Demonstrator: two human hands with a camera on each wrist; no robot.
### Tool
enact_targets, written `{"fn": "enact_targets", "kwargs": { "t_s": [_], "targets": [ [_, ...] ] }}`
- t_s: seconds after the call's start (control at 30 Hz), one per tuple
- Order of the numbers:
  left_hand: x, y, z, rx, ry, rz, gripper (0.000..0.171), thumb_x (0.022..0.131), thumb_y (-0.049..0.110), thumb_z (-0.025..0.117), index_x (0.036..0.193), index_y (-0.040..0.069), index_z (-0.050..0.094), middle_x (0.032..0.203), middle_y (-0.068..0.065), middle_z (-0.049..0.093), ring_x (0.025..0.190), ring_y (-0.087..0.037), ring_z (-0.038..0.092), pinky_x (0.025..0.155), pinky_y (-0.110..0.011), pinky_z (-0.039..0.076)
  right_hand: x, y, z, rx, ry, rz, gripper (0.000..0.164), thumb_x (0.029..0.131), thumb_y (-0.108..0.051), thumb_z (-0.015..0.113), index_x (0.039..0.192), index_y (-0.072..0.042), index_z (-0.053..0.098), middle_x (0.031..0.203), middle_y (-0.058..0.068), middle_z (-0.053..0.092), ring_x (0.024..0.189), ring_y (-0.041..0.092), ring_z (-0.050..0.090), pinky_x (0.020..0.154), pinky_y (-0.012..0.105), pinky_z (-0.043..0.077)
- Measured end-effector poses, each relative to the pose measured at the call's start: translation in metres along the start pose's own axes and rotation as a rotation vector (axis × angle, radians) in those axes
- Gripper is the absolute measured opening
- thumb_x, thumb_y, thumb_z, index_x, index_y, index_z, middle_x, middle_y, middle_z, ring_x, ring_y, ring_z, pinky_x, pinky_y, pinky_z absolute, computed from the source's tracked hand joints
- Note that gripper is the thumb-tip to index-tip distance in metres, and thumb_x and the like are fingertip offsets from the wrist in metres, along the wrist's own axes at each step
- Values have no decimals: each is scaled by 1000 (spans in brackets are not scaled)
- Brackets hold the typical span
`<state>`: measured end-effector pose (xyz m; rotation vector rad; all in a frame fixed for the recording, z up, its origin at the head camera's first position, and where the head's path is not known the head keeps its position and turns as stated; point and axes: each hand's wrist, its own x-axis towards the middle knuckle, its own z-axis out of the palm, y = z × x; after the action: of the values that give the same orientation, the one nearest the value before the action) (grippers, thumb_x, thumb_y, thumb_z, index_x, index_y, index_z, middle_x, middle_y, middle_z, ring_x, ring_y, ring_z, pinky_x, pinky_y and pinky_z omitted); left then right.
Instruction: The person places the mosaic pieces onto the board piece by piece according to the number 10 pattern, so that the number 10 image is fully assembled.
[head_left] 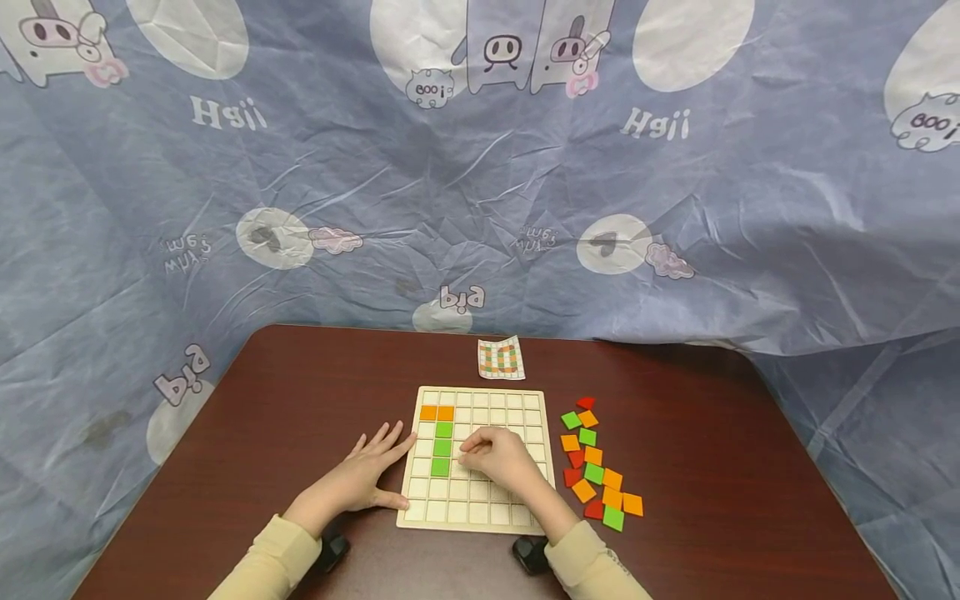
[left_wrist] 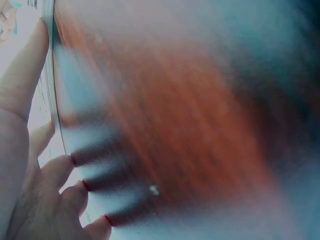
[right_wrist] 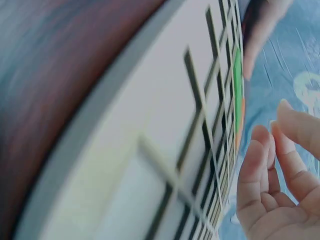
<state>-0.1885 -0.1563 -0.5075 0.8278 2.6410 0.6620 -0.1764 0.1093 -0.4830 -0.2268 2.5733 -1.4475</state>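
Note:
A pale square board (head_left: 480,390) with a raised grid lies on the table. Two orange tiles (head_left: 428,412) sit side by side in its second row from the back. Below the right one, three green tiles (head_left: 441,447) run down the same column. My left hand (head_left: 356,477) has its fingers spread, thumb and index fingertip at the board's left edge. Over the middle of the board, just right of the green column, hovers my right hand (head_left: 498,458) with fingers loosely bent. In the right wrist view no tile shows between the thumb and fingers (right_wrist: 250,165).
To the board's right lie loose square tiles in orange (head_left: 632,504) and green (head_left: 588,437), with several red rounded pieces (head_left: 586,402). A patterned card (head_left: 501,358) lies behind the board. The dark wooden table (head_left: 300,400) meets a printed cloth (head_left: 465,167) at its back.

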Motion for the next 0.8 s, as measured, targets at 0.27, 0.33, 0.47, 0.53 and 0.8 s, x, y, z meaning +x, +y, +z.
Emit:
{"fn": "enact_targets", "kwargs": {
  "t_s": [0.27,0.33,0.47,0.53,0.8],
  "targets": [
    [-2,1,-1,-12,-11,0,100,78,49,76,156,9,28,162,-25,15,149,-48,10,115,-70,10,-16,21,-44,33,108,81,13,86,-14,76,95,-5,73,83,2,69,71,11,60,64,25,50],
    [-2,1,-1,-13,-13,-1,100,78,49,76,157,9,28,162,-25,15,149,-48,10,115,-70,9,-22,28,-57,58,144,116,14,85,-13,76,97,-4,73,86,3,70,73,12,61,66,27,51],
    [-1,1,-1,-23,-11,0,100,78,48,76,157,9,27,163,-25,14,150,-48,9,115,-70,9,-33,42,-80,68,193,178,19,86,-14,75,102,-4,72,91,4,72,80,15,65,71,30,53],
    [-1,0,-1,-26,-10,3,100,78,49,76,157,10,27,162,-25,14,150,-48,9,115,-70,8,-39,48,-90,58,208,201,22,87,-16,75,105,-3,72,94,4,73,83,17,66,71,30,53],
    [0,-2,1,-22,-8,2,101,78,51,75,157,12,27,163,-24,14,150,-47,9,115,-70,8,-59,71,-121,23,240,265,31,88,-22,75,111,-2,70,97,7,75,83,18,67,71,29,52]
  ]
}}
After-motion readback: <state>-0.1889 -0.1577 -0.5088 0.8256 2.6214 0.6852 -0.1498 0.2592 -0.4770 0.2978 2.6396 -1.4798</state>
